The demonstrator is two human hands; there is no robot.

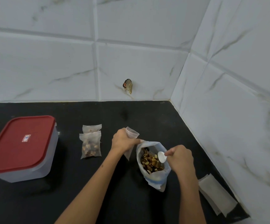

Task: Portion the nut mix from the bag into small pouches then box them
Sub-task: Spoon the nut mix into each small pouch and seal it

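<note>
An open clear bag of nut mix stands on the black counter, right of centre. My right hand grips a white plastic spoon whose bowl is over the nuts inside the bag. My left hand holds an empty small pouch and also pinches the bag's rim on its left side. Two filled pouches lie side by side further left, one partly behind the other. The plastic box with a red lid stands shut at the far left.
A stack of empty pouches lies along the right wall near the counter's front edge. White tiled walls meet in a corner at the back right. A brownish object clings to the back wall.
</note>
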